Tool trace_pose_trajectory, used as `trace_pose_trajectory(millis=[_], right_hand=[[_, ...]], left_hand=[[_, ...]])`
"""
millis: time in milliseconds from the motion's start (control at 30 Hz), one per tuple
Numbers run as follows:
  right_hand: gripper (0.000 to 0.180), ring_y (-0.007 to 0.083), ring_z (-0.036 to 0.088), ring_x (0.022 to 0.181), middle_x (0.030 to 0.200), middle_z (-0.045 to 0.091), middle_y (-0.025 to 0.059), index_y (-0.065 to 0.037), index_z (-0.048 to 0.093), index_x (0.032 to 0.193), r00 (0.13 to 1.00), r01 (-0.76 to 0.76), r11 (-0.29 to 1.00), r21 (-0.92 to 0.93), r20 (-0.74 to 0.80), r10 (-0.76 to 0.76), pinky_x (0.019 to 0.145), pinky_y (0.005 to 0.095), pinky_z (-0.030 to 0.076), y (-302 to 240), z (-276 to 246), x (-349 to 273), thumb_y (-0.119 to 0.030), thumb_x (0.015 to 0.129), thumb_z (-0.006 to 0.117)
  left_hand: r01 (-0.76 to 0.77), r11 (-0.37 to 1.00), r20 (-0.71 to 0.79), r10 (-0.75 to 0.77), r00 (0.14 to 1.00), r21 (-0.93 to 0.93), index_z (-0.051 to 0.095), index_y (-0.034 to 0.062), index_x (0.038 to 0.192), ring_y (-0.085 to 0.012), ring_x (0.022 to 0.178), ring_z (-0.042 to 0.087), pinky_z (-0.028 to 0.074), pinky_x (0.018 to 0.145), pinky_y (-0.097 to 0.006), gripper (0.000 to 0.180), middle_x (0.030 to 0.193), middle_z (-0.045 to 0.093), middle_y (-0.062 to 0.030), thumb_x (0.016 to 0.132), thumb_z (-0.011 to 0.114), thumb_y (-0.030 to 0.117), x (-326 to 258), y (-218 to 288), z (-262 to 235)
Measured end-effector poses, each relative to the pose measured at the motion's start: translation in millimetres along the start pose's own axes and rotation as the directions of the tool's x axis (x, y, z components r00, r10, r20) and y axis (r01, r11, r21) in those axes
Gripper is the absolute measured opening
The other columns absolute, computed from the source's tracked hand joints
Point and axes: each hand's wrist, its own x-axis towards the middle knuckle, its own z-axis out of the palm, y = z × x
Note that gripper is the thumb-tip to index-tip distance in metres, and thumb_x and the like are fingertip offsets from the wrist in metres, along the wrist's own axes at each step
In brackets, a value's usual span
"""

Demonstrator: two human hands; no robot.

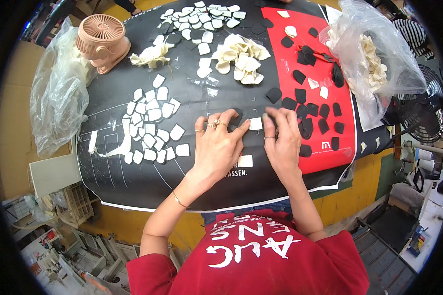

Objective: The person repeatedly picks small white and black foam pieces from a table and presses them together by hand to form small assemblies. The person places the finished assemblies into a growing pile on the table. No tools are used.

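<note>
My left hand [215, 142] lies palm down on the black sheet, its fingers spread and bent. Under its fingertips is a small black rounded piece [237, 117], partly covered. The left thumb tip reaches the edge of a white square-ended piece [255, 124] lying between my hands. On that piece's other side is my right hand [284, 138], with bent fingers and its thumb stretched toward the piece; its index fingertip is blurred, and I see nothing held. Nearer to me lies another white piece [246, 161], partly beside the left wrist.
White rounded pieces with dark edges [154, 114] lie in a cluster at left, with another pile [202, 18] at the back. Cream pieces [243, 56] are heaped mid-table. Black pieces [324, 110] are scattered on the red area. A pink fan [102, 42] and plastic bags [398, 54] flank the table.
</note>
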Motion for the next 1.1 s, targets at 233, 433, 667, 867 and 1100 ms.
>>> trace_pose_trajectory(millis=[233, 433, 667, 867, 1100], right_hand=[[0.015, 0.0293, 0.059, 0.1, 0.103, 0.059, 0.0104, -0.005, 0.066, 0.098, 0.989, 0.112, 0.982, -0.153, 0.115, -0.095, 0.081, 0.0419, 0.043, -8, -10, -2, -0.016, 0.089, 0.071], [0.012, 0.0226, 0.064, 0.079, 0.09, 0.066, 0.008, -0.001, 0.065, 0.097, 0.968, 0.074, 0.979, 0.189, 0.223, -0.116, 0.076, 0.0349, 0.046, -7, -17, 2, -0.01, 0.09, 0.07], [0.018, 0.0092, 0.061, 0.072, 0.083, 0.068, 0.0054, 0.002, 0.07, 0.11, 0.95, -0.198, 0.821, 0.536, 0.312, 0.025, 0.067, 0.0258, 0.05, -17, -41, 2, -0.01, 0.097, 0.064], [0.018, 0.0118, 0.064, 0.073, 0.084, 0.07, 0.0082, 0.004, 0.071, 0.105, 0.907, -0.19, 0.857, 0.48, 0.42, -0.034, 0.066, 0.0268, 0.051, -20, -57, 2, -0.012, 0.097, 0.065], [0.015, 0.0123, 0.062, 0.068, 0.081, 0.069, 0.0089, 0.004, 0.07, 0.102, 0.929, -0.051, 0.89, 0.453, 0.348, -0.124, 0.063, 0.0272, 0.049, -23, -59, -2, -0.008, 0.095, 0.066]], left_hand=[[0.055, 0.995, -0.104, -0.063, 0.993, -0.078, 0.073, 0.0123, 0.112, -0.0246, 0.112, 0.053, 0.029, 0.101, -0.042, 0.029, 0.12, 0.059, -0.0062, 0.083, 0.072, 0.016, 1, 5, -1], [0.116, 0.943, -0.038, -0.134, 0.99, -0.313, 0.073, 0.0083, 0.11, -0.0236, 0.1, 0.058, 0.032, 0.098, -0.04, 0.025, 0.104, 0.066, -0.0055, 0.085, 0.071, 0.011, 3, 8, -10], [0.308, 0.666, 0.129, -0.304, 0.944, -0.68, 0.07, 0.0011, 0.105, -0.0111, 0.07, 0.057, 0.047, 0.072, -0.028, 0.02, 0.082, 0.07, -0.006, 0.087, 0.075, 0.009, 3, 13, -29], [0.253, 0.674, 0.156, -0.202, 0.967, -0.694, 0.067, -0.0018, 0.1, -0.0071, 0.07, 0.056, 0.046, 0.064, -0.024, 0.017, 0.082, 0.069, -0.0033, 0.087, 0.075, 0.005, 3, 14, -39], [0.269, 0.706, 0.184, -0.196, 0.963, -0.655, 0.067, 0.0049, 0.1, -0.0175, 0.067, 0.056, 0.039, 0.08, -0.032, 0.018, 0.084, 0.071, -0.0043, 0.085, 0.075, 0.011, 5, 15, -44]])
